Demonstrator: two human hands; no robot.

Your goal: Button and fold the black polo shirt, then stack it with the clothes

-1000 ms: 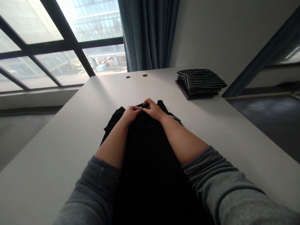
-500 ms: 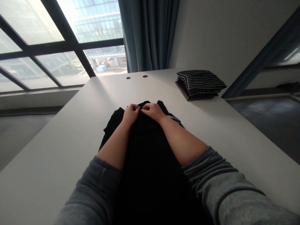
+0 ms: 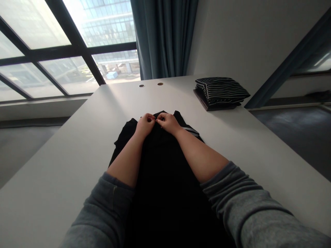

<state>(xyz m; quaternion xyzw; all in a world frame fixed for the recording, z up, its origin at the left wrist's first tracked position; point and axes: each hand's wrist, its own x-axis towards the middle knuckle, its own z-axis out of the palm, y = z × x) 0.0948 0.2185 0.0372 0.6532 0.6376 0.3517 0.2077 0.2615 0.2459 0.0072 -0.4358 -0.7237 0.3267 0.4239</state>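
A black garment [image 3: 165, 165] with a pale grey stripe on its right side lies on the white table, stretching from the near edge of view to mid-table. Near its far end, my left hand [image 3: 145, 124] is closed in a pinch at the fabric. Just to the right, my right hand [image 3: 167, 122] pinches at the same spot, and the two sets of fingertips almost meet. Any small part of the garment between the fingertips is too tiny and dark to make out. My forearms, in pushed-up grey sleeves, cover parts of the garment's sides.
On the table [image 3: 85, 144], a black cushion-like bundle with white stripes [image 3: 223, 91] rests on a dark flat item at the back right. Two round holes are set near the table's far edge. Behind stand a blue-grey curtain [image 3: 165, 38] and a large window [image 3: 111, 26].
My fingertips have shifted slightly at the garment's far end, and the pale speck between them no longer shows. The garment and my arms stay nearly in place.
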